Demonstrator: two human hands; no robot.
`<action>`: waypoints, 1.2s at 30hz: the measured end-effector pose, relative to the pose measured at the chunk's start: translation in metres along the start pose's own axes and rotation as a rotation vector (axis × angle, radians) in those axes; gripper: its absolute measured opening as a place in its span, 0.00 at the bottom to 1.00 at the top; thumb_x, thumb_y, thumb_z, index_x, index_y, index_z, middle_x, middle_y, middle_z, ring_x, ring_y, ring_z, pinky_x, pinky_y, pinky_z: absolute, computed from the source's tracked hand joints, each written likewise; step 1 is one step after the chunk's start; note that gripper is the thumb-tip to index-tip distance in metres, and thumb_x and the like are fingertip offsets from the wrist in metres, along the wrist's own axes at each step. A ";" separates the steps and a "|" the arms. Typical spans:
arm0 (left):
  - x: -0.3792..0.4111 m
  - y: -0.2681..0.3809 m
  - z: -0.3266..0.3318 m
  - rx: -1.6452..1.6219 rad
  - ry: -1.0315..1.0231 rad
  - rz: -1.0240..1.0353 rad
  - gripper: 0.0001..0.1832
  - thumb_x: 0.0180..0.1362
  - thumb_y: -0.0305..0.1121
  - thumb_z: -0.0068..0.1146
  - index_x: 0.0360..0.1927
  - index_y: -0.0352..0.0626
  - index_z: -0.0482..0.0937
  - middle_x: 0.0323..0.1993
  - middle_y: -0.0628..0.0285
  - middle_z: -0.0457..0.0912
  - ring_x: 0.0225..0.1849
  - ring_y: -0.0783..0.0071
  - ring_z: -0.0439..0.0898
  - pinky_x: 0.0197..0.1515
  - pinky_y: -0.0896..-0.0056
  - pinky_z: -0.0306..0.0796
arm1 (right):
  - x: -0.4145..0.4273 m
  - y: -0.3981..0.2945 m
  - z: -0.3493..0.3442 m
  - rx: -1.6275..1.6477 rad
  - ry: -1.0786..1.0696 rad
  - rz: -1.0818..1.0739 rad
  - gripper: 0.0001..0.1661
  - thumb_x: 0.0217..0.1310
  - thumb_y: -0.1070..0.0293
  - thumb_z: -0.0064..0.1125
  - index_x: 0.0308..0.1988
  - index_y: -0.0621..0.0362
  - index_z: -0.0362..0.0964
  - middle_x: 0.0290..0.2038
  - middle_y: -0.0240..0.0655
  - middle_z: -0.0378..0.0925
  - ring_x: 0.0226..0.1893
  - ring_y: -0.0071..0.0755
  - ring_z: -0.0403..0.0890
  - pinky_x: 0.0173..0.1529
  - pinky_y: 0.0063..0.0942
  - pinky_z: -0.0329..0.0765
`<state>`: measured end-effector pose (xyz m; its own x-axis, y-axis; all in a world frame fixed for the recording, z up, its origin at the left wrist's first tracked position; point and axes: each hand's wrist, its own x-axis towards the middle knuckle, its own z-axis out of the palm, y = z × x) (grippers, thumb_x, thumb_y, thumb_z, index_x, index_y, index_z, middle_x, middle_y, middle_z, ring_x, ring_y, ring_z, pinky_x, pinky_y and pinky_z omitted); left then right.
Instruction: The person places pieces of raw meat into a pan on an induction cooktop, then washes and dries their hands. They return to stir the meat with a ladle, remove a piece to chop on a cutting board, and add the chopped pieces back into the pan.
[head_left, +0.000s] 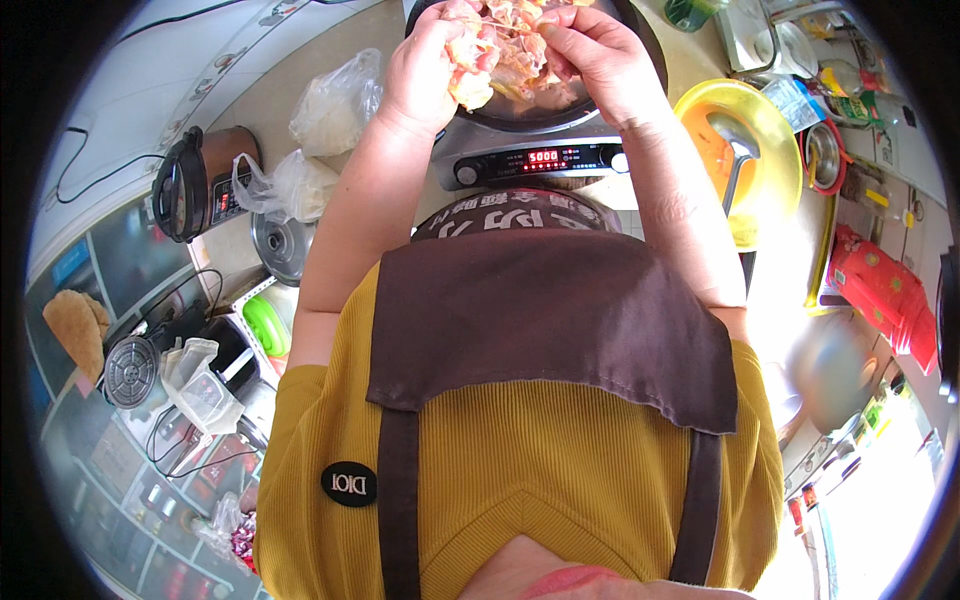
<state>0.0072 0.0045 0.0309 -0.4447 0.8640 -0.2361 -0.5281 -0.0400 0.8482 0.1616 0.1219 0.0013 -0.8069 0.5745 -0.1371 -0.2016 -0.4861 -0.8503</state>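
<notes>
Raw meat pieces (517, 56), pale pink and yellowish like chicken, are heaped in a dark round pan (525, 120) at the top of the view. My left hand (424, 75) grips a clump of the meat over the pan's left side. From the other side, my right hand (604, 64) pinches meat between thumb and fingers, and a thin strand stretches between the two hands. Beneath the pan is an electric cooktop (536, 159) with a lit red display and a knob at its left. The fingers partly hide the meat and the pan's rim.
A yellow basin (776, 172) holding a metal ladle (739, 146) stands on the right. On the left are clear plastic bags (337, 105), an electric pressure cooker (214, 180) and a metal lid (279, 244). A red patterned bag (881, 289) lies farther right.
</notes>
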 end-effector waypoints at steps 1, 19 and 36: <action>-0.001 0.001 0.009 0.007 0.040 0.022 0.09 0.60 0.31 0.47 0.44 0.44 0.73 0.35 0.62 0.76 0.28 0.73 0.76 0.27 0.74 0.71 | -0.002 -0.002 0.006 -0.038 -0.004 -0.032 0.10 0.67 0.73 0.58 0.48 0.61 0.73 0.33 0.29 0.81 0.29 0.19 0.78 0.33 0.17 0.75; 0.003 -0.031 -0.003 0.266 0.139 0.194 0.07 0.68 0.36 0.43 0.45 0.47 0.69 0.25 0.68 0.72 0.17 0.80 0.68 0.15 0.80 0.61 | -0.004 0.008 0.042 -1.208 0.099 -0.645 0.10 0.57 0.67 0.61 0.38 0.59 0.79 0.31 0.43 0.81 0.33 0.47 0.82 0.41 0.39 0.79; -0.005 0.001 0.008 -0.195 -0.364 -0.195 0.07 0.63 0.34 0.46 0.31 0.45 0.70 0.20 0.64 0.71 0.12 0.78 0.64 0.10 0.76 0.55 | 0.003 0.004 0.009 0.475 -0.237 0.033 0.14 0.69 0.68 0.42 0.37 0.61 0.75 0.26 0.35 0.78 0.23 0.29 0.76 0.28 0.25 0.72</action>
<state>0.0147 0.0046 0.0370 -0.0593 0.9835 -0.1708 -0.7188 0.0767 0.6910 0.1534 0.1156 0.0023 -0.9092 0.4164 0.0055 -0.3593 -0.7777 -0.5158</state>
